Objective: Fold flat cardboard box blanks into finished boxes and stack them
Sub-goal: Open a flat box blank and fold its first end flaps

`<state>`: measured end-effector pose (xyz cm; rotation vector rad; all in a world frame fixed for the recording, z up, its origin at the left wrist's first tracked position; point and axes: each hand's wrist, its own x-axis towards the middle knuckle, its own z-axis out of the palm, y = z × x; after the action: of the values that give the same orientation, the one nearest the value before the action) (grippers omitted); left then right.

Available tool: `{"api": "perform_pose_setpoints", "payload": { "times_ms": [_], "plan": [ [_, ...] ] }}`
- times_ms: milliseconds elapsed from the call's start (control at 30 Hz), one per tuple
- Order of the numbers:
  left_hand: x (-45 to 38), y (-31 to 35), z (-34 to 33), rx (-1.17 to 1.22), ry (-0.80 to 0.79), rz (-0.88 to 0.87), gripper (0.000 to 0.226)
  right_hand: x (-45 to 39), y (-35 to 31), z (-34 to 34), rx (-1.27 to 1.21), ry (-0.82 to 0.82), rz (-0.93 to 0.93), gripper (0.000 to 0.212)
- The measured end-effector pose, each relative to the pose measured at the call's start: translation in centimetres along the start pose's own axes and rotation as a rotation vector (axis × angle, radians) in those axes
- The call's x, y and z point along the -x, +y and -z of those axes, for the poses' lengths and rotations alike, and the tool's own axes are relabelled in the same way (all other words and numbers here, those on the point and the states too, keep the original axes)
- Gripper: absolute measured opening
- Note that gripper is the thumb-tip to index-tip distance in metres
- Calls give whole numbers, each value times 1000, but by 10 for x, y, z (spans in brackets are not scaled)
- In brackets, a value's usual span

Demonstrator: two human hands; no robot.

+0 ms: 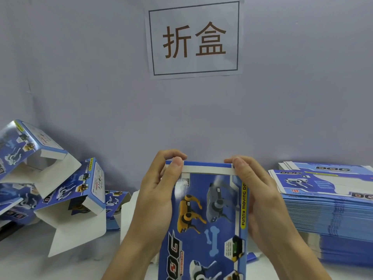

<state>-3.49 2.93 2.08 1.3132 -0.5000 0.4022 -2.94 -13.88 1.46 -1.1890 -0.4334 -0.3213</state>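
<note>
Fingers of the left hand (159, 190) and right hand (256, 197) clamp one box (203, 219) upright mid-bench, closing its top flap; several folded boxes (66, 188) left, tall blank stack (331, 209) remains.

Wall sign (194, 38), far centre: "折盒". Held box (203, 219): "FUNNY MOVING DO…" on yellow side strip, "DOG" near bottom. Right stack of blanks (331, 199): "DOG", "TOP".

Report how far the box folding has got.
Done: several folded boxes lie in a loose pile at left, some with end flaps still open. In hand: left hand and right hand grip one blue box, thumbs on its top flap. Left: a tall stack of flat blanks at right.
</note>
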Motion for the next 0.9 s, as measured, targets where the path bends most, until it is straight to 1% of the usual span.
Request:
{"api": "perform_pose_setpoints", "payload": {
  "times_ms": [167,300,333,433,533,567,600,667,700,767,900],
  "plan": [
    [0,-1,1,78,19,26,22,2,-1,0,-9,-17,-22,20],
    [1,-6,-1,78,1,7,12,3,0,-1,-25,-3,-11,14],
    [1,-7,-2,77,1,-11,13,4,1,-1,-28,9,-1,15],
    [3,-7,1,109,-23,-29,18,5,1,-2,-47,23,26,16],
    [6,-3,6,48,-121,-49,42,6,1,0,-90,24,69,16],
    [5,-2,7,39,-138,-55,44,7,1,0,-99,17,81,16],
    [5,0,7,34,-154,-68,44,8,0,0,-100,-3,90,21],
    [4,2,6,6,-169,-111,41,10,0,2,-89,-57,107,42],
    [4,2,6,-12,-162,-138,39,10,1,3,-80,-58,116,47],
    [4,0,3,-32,-134,-178,37,10,2,3,-51,-42,131,49],
    [5,-6,0,-14,-66,-200,29,9,3,3,-55,-13,135,52]
  ]
}}
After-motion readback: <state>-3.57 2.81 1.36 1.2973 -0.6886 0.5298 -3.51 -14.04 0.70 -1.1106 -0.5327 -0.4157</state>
